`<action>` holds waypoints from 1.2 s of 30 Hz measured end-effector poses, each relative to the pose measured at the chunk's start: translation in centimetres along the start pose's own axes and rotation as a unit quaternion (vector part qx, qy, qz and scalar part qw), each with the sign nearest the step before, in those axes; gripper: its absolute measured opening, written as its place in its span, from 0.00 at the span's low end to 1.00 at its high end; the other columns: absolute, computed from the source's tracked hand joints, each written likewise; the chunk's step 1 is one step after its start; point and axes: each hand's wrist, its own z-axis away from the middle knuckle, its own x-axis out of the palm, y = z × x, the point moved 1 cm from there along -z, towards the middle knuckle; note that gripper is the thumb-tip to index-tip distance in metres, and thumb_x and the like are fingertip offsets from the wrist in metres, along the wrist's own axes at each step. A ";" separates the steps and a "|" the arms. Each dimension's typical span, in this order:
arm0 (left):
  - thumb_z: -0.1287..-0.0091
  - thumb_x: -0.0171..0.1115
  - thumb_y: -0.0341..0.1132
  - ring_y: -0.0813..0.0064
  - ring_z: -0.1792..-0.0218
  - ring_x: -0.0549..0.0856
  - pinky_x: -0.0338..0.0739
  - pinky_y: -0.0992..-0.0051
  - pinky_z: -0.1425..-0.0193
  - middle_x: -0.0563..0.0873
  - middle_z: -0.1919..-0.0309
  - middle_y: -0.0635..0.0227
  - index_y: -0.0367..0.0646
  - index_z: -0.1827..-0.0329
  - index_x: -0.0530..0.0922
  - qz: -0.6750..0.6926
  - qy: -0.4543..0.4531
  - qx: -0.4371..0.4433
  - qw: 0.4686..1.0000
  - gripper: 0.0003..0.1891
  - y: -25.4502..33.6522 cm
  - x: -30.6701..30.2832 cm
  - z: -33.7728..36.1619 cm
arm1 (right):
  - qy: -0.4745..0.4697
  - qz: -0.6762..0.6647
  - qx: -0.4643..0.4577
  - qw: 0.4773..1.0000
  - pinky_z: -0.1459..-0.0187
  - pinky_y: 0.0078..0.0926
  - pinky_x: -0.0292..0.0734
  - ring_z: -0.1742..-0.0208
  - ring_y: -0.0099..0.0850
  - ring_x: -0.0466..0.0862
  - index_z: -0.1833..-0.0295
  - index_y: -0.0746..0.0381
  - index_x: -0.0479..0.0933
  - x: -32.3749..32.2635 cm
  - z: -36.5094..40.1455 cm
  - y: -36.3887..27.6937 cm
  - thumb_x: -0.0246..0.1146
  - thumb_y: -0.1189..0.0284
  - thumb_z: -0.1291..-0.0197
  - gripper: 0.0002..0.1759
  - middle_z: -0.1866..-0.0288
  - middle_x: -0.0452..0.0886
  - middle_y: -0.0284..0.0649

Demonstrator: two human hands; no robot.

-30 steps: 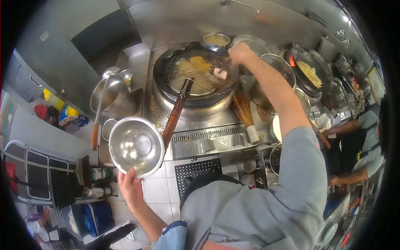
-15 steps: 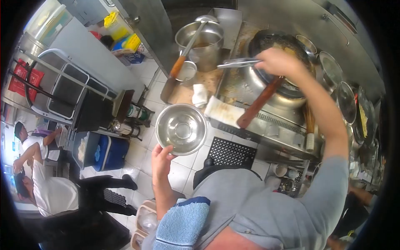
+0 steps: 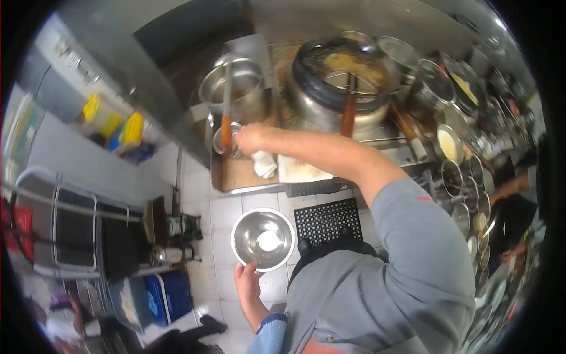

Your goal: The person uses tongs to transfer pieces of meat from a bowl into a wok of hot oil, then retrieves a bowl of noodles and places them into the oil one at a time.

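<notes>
My left hand grips the near rim of a steel mixing bowl, thumb at the edge, held out over the floor. Nothing but a bright reflection shows inside it. My right hand is closed at a small metal cup on the side counter. Metal glints at its fingers, but what they hold is mostly hidden. Beside that hand, a long metal tool with a wooden handle leans across a steel pot. A crumpled white cloth lies just below my right wrist.
Behind my forearm a dark wok holds liquid with yellowish food and a wire skimmer with a wooden handle. Bowls, pans and strainers crowd the right side. A perforated black mat lies on the floor; a blue cooler stands at left.
My right hand has moved left from above the wok to the small cup; the tongs it held no longer show clearly. My left hand keeps the bowl. The view has shifted.
</notes>
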 end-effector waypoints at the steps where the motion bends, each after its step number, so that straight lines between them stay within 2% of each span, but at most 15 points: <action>1: 0.40 0.55 0.22 0.68 0.57 0.84 0.84 0.59 0.52 0.84 0.57 0.61 0.34 0.48 0.77 -0.018 -0.009 -0.010 1.000 0.16 -0.1 0.0 -0.2 | -0.017 -0.031 0.005 0.999 0.53 0.41 0.81 0.54 0.49 0.85 0.59 0.62 0.85 -1.3 2.1 -0.2 0.63 0.62 0.45 0.16 0.56 0.85 0.52; 5: 0.39 0.55 0.23 0.68 0.57 0.84 0.85 0.63 0.52 0.84 0.58 0.61 0.34 0.49 0.78 -0.126 -0.115 -0.069 0.983 0.15 0.0 2.3 -2.7 | 0.053 -0.213 -0.119 0.968 0.56 0.42 0.79 0.60 0.47 0.85 0.52 0.65 0.82 -6.5 14.7 1.2 0.60 0.65 0.37 0.16 0.59 0.85 0.53; 8: 0.39 0.58 0.24 0.69 0.59 0.85 0.85 0.68 0.54 0.84 0.58 0.60 0.33 0.49 0.78 -0.213 -0.255 -0.083 0.940 0.15 -0.2 6.9 -5.0 | 0.132 -0.327 -0.048 0.934 0.58 0.35 0.79 0.62 0.40 0.86 0.46 0.66 0.79 -8.9 26.7 1.1 0.60 0.67 0.36 0.17 0.59 0.85 0.50; 11: 0.39 0.60 0.25 0.71 0.61 0.86 0.86 0.70 0.56 0.85 0.60 0.61 0.33 0.49 0.78 -0.324 -0.412 -0.086 0.847 0.14 -2.7 14.2 -7.6 | 0.253 -0.436 0.065 0.861 0.59 0.26 0.79 0.64 0.30 0.86 0.40 0.66 0.76 -6.3 39.0 0.3 0.61 0.70 0.36 0.20 0.59 0.87 0.44; 15: 0.39 0.61 0.24 0.74 0.63 0.86 0.85 0.72 0.56 0.85 0.62 0.64 0.34 0.51 0.79 -0.490 -0.607 -0.052 0.623 0.13 -6.3 26.6 -1.8 | 0.357 -0.470 0.219 0.777 0.58 0.29 0.80 0.61 0.32 0.85 0.39 0.64 0.76 2.5 51.1 -6.3 0.62 0.70 0.37 0.21 0.59 0.86 0.41; 16: 0.38 0.62 0.25 0.77 0.64 0.85 0.83 0.75 0.59 0.85 0.63 0.66 0.35 0.53 0.80 -0.512 -0.677 -0.027 0.529 0.11 -8.0 29.4 0.2 | 0.371 -0.459 0.258 0.765 0.58 0.30 0.79 0.61 0.33 0.85 0.39 0.64 0.76 3.5 53.6 -8.9 0.62 0.69 0.37 0.21 0.59 0.86 0.41; 18: 0.37 0.62 0.27 0.81 0.65 0.83 0.79 0.79 0.63 0.86 0.63 0.67 0.35 0.54 0.80 -0.542 -0.738 -0.028 0.401 0.10 -12.0 33.0 6.8 | 0.377 -0.466 0.338 0.726 0.57 0.31 0.78 0.60 0.34 0.85 0.40 0.64 0.77 4.6 57.6 -14.6 0.63 0.69 0.38 0.21 0.60 0.86 0.41; 21: 0.38 0.62 0.27 0.82 0.67 0.82 0.78 0.79 0.63 0.86 0.62 0.67 0.34 0.54 0.80 -0.539 -0.816 -0.043 0.205 0.10 -18.4 33.9 17.6 | 0.436 -0.478 0.422 0.635 0.57 0.31 0.78 0.59 0.34 0.85 0.40 0.63 0.77 5.9 61.8 -22.1 0.63 0.69 0.38 0.21 0.60 0.86 0.40; 23: 0.38 0.62 0.28 0.80 0.68 0.82 0.78 0.78 0.63 0.86 0.62 0.65 0.35 0.52 0.79 -0.538 -0.823 -0.082 0.167 0.12 -20.0 31.2 26.4 | 0.500 -0.427 0.457 0.598 0.58 0.30 0.77 0.60 0.33 0.84 0.40 0.63 0.77 7.4 63.5 -25.6 0.63 0.70 0.38 0.21 0.59 0.85 0.41; 25: 0.38 0.62 0.30 0.77 0.67 0.83 0.78 0.78 0.62 0.85 0.64 0.65 0.36 0.50 0.79 -0.514 -0.848 -0.100 0.084 0.14 -24.6 28.2 31.0 | 0.552 -0.384 0.479 0.564 0.59 0.30 0.77 0.60 0.33 0.84 0.40 0.63 0.77 8.1 64.6 -28.9 0.63 0.70 0.37 0.20 0.59 0.85 0.41; 28: 0.35 0.64 0.37 0.74 0.61 0.82 0.77 0.75 0.58 0.82 0.59 0.68 0.42 0.44 0.76 -0.512 -0.826 -0.226 0.063 0.18 -28.0 22.8 36.4 | 0.584 -0.363 0.521 0.506 0.55 0.30 0.77 0.58 0.33 0.84 0.42 0.63 0.79 8.8 66.0 -32.2 0.64 0.67 0.37 0.19 0.57 0.85 0.43; 29: 0.34 0.65 0.40 0.72 0.58 0.81 0.76 0.75 0.57 0.81 0.53 0.70 0.46 0.41 0.74 -0.525 -0.811 -0.247 0.076 0.20 -28.2 21.0 37.6 | 0.589 -0.369 0.530 0.485 0.53 0.30 0.77 0.57 0.35 0.85 0.44 0.63 0.80 9.0 66.3 -33.0 0.65 0.65 0.38 0.19 0.56 0.86 0.44; 31: 0.32 0.64 0.39 0.74 0.58 0.81 0.78 0.74 0.55 0.80 0.59 0.66 0.39 0.47 0.75 -0.490 -0.775 -0.366 0.159 0.17 -30.3 17.8 37.2 | 0.592 -0.342 0.560 0.469 0.54 0.29 0.77 0.58 0.34 0.84 0.43 0.63 0.79 10.1 66.9 -34.2 0.65 0.66 0.37 0.19 0.57 0.86 0.44; 34: 0.33 0.64 0.39 0.74 0.56 0.81 0.80 0.73 0.50 0.81 0.58 0.66 0.39 0.49 0.75 -0.378 -0.892 -0.244 0.038 0.16 -32.0 19.9 35.0 | 0.589 -0.391 0.559 0.434 0.60 0.25 0.78 0.63 0.28 0.83 0.40 0.63 0.77 12.2 68.6 -34.4 0.64 0.68 0.36 0.20 0.59 0.86 0.40; 36: 0.35 0.65 0.39 0.76 0.57 0.82 0.81 0.73 0.55 0.82 0.58 0.64 0.39 0.49 0.75 -0.404 -0.896 -0.181 0.019 0.17 -35.7 22.1 30.5 | 0.608 -0.456 0.560 0.330 0.73 0.17 0.74 0.70 0.20 0.79 0.38 0.64 0.76 14.3 69.0 -33.8 0.62 0.73 0.36 0.20 0.62 0.85 0.37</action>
